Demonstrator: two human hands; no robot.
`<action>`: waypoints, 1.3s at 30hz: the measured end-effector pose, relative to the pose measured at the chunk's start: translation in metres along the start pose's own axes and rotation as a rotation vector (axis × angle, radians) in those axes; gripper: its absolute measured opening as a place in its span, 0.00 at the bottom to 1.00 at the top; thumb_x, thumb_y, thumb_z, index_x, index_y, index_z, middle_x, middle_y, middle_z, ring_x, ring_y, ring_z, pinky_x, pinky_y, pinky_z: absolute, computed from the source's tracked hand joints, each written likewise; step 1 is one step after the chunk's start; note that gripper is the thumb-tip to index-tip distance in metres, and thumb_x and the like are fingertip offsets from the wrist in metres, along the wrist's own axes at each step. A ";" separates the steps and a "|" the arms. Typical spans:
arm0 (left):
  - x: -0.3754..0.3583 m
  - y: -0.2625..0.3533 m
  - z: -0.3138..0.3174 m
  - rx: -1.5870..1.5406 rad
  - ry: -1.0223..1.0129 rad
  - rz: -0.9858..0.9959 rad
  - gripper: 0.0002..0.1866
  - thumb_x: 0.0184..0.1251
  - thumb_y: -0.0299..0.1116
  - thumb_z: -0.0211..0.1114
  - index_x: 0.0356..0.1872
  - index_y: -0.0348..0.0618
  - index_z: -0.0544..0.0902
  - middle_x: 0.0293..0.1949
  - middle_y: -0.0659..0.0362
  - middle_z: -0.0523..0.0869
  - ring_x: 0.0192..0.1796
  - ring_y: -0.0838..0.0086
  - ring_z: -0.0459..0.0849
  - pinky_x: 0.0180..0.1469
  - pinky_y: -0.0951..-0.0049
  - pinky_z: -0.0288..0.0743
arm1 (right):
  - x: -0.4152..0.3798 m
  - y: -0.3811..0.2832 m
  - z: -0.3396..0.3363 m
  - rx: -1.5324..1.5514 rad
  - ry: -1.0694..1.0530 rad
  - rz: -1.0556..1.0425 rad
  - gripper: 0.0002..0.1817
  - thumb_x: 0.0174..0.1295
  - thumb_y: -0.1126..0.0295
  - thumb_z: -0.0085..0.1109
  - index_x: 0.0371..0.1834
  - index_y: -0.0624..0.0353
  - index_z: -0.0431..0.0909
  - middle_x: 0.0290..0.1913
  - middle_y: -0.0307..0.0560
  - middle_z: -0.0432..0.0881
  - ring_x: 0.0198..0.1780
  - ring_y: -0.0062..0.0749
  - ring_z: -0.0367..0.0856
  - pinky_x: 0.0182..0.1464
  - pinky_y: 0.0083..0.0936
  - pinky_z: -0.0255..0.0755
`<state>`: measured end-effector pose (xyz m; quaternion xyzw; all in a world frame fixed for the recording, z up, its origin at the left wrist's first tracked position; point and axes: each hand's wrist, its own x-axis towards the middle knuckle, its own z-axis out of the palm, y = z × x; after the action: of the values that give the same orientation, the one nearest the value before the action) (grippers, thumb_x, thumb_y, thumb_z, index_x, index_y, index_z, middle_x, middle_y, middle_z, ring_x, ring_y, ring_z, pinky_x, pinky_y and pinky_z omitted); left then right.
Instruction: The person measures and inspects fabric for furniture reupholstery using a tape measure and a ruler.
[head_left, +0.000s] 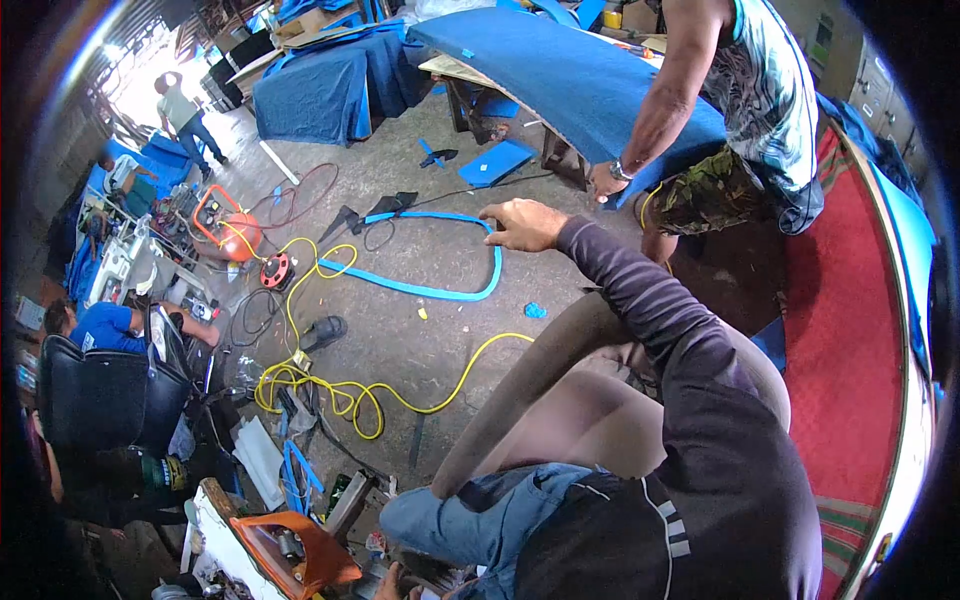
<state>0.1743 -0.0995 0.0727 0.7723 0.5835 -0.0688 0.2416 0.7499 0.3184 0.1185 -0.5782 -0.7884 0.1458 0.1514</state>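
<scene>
My right hand [525,224] reaches out in a dark sleeve, fingers pointing left. Its thumb and fingers close around the bend of a long blue strip [440,293]. From this bend, two lengths of the strip run left over the concrete floor. One ends by some black scraps [397,202], the other by a yellow cord. At the bottom edge, what seems to be my left hand [388,582] shows only in part, near an orange-covered machine [300,550]. Its fingers are mostly cut off, so its grip is hidden.
A co-worker [765,110] leans over a blue-covered panel [560,75] at upper right. A yellow cord [400,400] coils across the floor near a red reel [276,269] and an orange tank [238,236]. A red cloth-covered panel [840,330] stands right. Other people are at left.
</scene>
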 end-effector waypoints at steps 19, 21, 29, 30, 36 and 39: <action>0.012 0.029 -0.035 -0.002 -0.289 -0.246 0.32 0.82 0.42 0.49 0.82 0.51 0.54 0.78 0.57 0.64 0.64 0.64 0.79 0.64 0.63 0.72 | 0.002 0.003 0.000 0.012 -0.002 -0.003 0.30 0.64 0.53 0.64 0.64 0.63 0.76 0.50 0.66 0.86 0.54 0.57 0.85 0.57 0.45 0.78; 0.012 0.029 -0.035 -0.009 -0.327 -0.276 0.33 0.81 0.43 0.49 0.82 0.52 0.53 0.79 0.58 0.63 0.64 0.64 0.79 0.64 0.62 0.72 | 0.003 0.004 0.001 0.003 -0.001 -0.007 0.30 0.64 0.53 0.64 0.63 0.63 0.76 0.50 0.66 0.86 0.53 0.57 0.85 0.57 0.45 0.78; 0.007 0.020 -0.021 -0.076 -0.071 -0.104 0.31 0.79 0.36 0.51 0.81 0.52 0.58 0.71 0.49 0.73 0.60 0.52 0.81 0.57 0.57 0.75 | 0.003 0.002 0.002 0.020 -0.021 0.013 0.30 0.64 0.54 0.65 0.63 0.64 0.76 0.49 0.66 0.86 0.53 0.56 0.86 0.56 0.44 0.78; 0.006 0.018 -0.019 -0.073 -0.056 -0.087 0.31 0.79 0.35 0.51 0.81 0.52 0.58 0.70 0.48 0.74 0.59 0.51 0.81 0.57 0.57 0.75 | 0.002 0.002 0.001 0.022 -0.012 0.009 0.30 0.64 0.54 0.65 0.63 0.64 0.76 0.48 0.66 0.86 0.53 0.56 0.86 0.56 0.44 0.78; 0.004 0.018 -0.013 -0.147 0.037 -0.078 0.32 0.74 0.30 0.58 0.78 0.50 0.63 0.62 0.38 0.79 0.55 0.42 0.81 0.53 0.53 0.76 | -0.001 0.000 0.003 -0.007 0.010 -0.021 0.30 0.65 0.55 0.64 0.64 0.65 0.76 0.48 0.65 0.86 0.52 0.55 0.86 0.55 0.43 0.78; 0.005 0.022 -0.016 -0.179 -0.020 -0.155 0.34 0.72 0.30 0.61 0.78 0.52 0.64 0.59 0.37 0.80 0.49 0.42 0.81 0.48 0.51 0.76 | -0.001 0.002 0.007 -0.010 0.022 -0.039 0.31 0.65 0.55 0.64 0.65 0.66 0.75 0.48 0.64 0.87 0.51 0.55 0.87 0.54 0.43 0.79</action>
<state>0.1933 -0.0925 0.0916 0.6994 0.6429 -0.0425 0.3095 0.7491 0.3173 0.1115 -0.5649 -0.7986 0.1324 0.1598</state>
